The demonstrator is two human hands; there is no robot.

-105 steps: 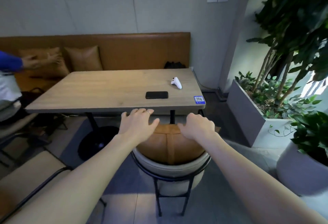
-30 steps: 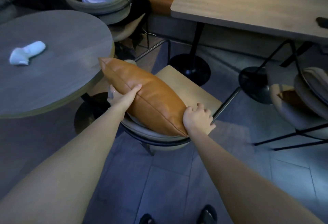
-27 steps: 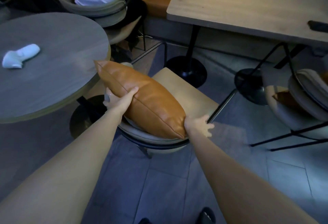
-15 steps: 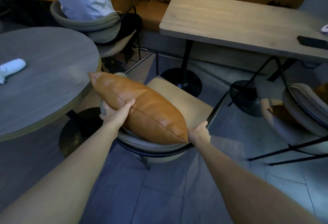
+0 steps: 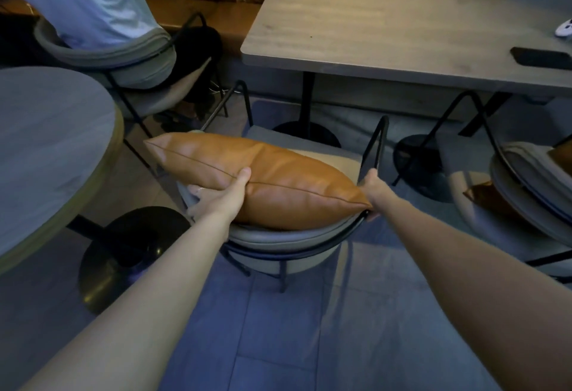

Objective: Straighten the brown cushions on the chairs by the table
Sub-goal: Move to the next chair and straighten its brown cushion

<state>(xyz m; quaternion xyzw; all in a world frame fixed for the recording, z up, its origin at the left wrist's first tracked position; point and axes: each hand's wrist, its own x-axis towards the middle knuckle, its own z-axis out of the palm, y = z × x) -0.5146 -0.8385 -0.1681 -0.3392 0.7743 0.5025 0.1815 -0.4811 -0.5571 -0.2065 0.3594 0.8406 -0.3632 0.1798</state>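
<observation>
A brown leather cushion (image 5: 278,183) stands on its edge against the curved grey backrest of a chair (image 5: 278,242) in front of me. My left hand (image 5: 223,192) grips the cushion's near side, thumb on the seam and fingers underneath. My right hand (image 5: 370,189) sits at the cushion's right corner, by the chair's black metal arm; its fingers are hidden behind the corner. A second chair (image 5: 526,186) at the right edge holds another brown cushion (image 5: 486,198), mostly hidden.
A rectangular wooden table (image 5: 387,31) stands beyond the chair, with a black phone (image 5: 541,56) and a white controller (image 5: 565,31) on it. A round grey table (image 5: 46,149) is close on the left. A person in a white shirt (image 5: 80,3) sits at the back left.
I turned from the right-hand chair to this one and took hold of its cushion. Over the last second the cushion has swung flatter along the backrest, and my right hand slid to its corner.
</observation>
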